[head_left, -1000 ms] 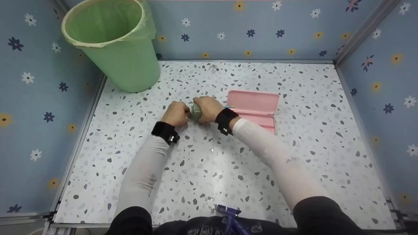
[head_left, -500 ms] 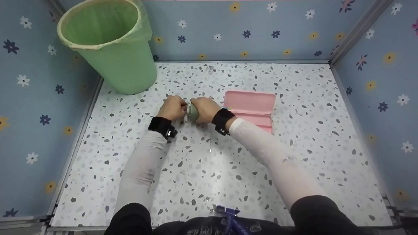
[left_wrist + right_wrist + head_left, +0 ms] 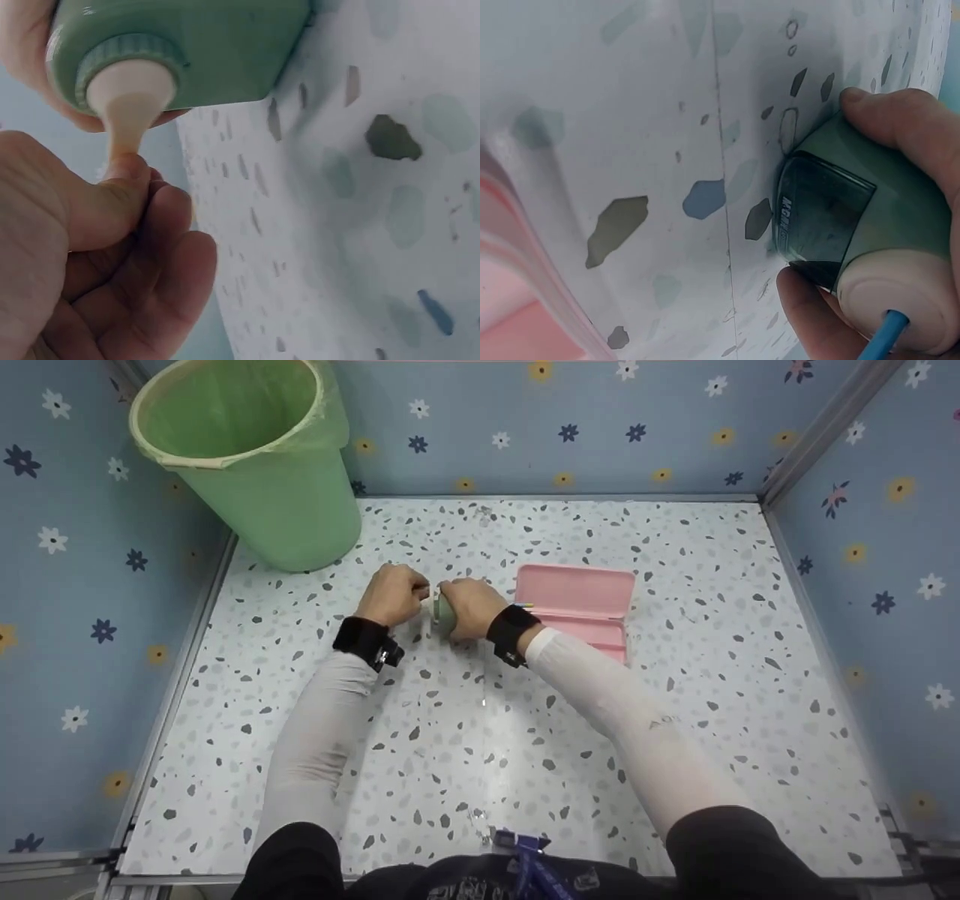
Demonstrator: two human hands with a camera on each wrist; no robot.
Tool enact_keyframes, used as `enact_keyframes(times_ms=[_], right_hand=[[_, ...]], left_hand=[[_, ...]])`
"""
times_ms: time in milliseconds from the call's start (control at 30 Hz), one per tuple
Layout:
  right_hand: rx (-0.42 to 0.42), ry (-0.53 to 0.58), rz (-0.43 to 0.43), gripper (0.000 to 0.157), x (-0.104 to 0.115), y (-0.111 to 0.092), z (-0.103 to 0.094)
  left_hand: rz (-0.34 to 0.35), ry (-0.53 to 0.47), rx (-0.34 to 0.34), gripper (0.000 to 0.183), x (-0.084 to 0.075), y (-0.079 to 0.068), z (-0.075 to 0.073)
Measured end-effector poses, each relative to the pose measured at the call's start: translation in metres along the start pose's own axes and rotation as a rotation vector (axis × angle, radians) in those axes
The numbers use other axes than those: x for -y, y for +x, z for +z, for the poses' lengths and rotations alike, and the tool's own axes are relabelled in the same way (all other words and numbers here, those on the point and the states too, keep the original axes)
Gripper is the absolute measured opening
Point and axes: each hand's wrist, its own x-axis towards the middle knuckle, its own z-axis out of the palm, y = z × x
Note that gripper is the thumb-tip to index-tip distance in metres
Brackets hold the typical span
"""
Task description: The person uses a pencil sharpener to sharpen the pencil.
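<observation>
Gripping the green sharpener (image 3: 911,195) with the right hand (image 3: 474,609), pinching its pale knob (image 3: 131,91) with the left hand (image 3: 391,594). Probably handling light, stiff, slightly slippery; likely holding steadiest round the sides.

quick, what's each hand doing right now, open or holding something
Left hand: closed, pinching the tapered cream plastic knob.
Right hand: closed, holding the rounded green plastic pencil sharpener.

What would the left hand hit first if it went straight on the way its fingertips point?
Most likely the green sharpener: its body lies beyond the pale knob that the left hand pinches. The exact gap is hard to judge.
</observation>
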Motion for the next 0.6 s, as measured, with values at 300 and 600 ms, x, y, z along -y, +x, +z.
enact_keyframes(times_ms=[300, 600], right_hand=[[0.007, 0.033, 0.011, 0.061, -0.002, 0.0, 0.001], [0.011, 0.054, 0.024, 0.06, -0.001, 0.001, 0.001]], left_hand=[[0.051, 0.048, -0.004, 0.016, -0.01, -0.008, -0.01], [0.113, 0.133, -0.001, 0.021, -0.017, -0.026, -0.014]])
